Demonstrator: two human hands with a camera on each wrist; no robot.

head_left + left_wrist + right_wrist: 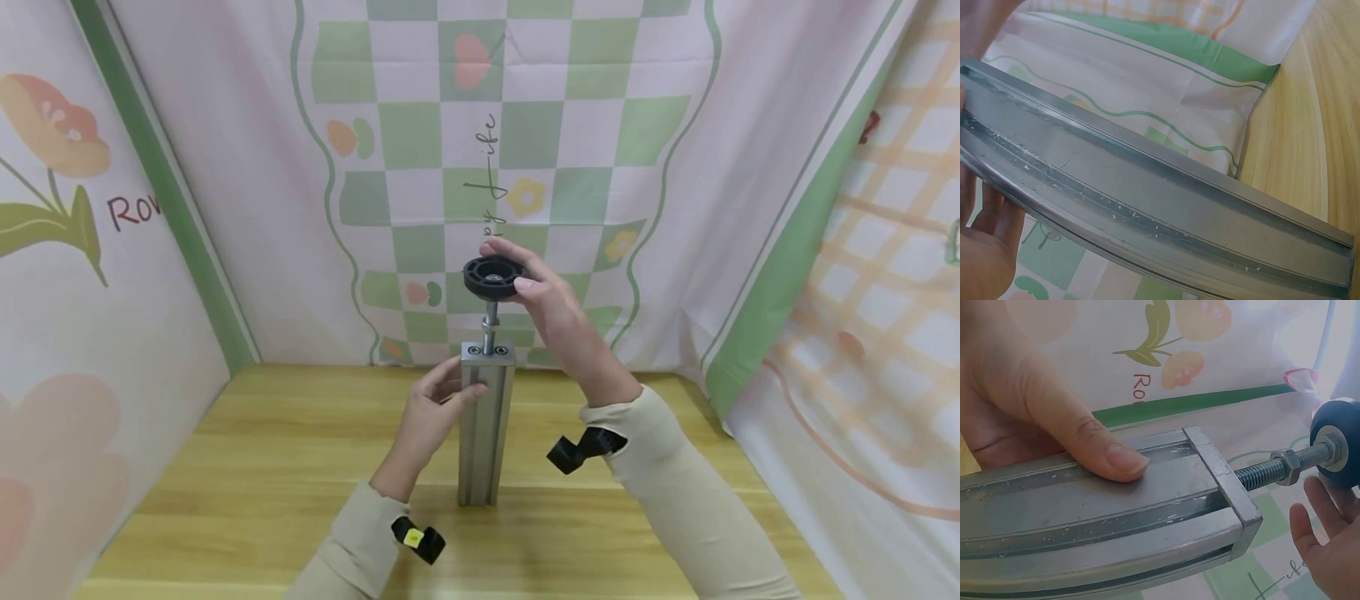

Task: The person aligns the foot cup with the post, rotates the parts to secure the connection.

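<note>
An aluminium profile (480, 450) stands upright on the table, with a screwed end plate (488, 359) on top. From that plate rises a threaded rod (1252, 477) bearing a hex nut (1289, 467), and a round black levelling foot (491, 292) crowns it. My left hand (427, 421) grips the profile just below the plate, thumb on the near face and fingers round the far side. Up at the foot, my right hand (561, 325) holds the rim from the right between thumb and fingers. Flecks of debris line the profile's groove (1116, 209).
The profile stands on a wood-grain table (300, 450). Printed curtains surround it: a green checked one (420, 133) behind, a flowered one (112, 333) at left and an orange-checked one (885, 333) at right. Each sleeve carries a black strap mount (585, 450).
</note>
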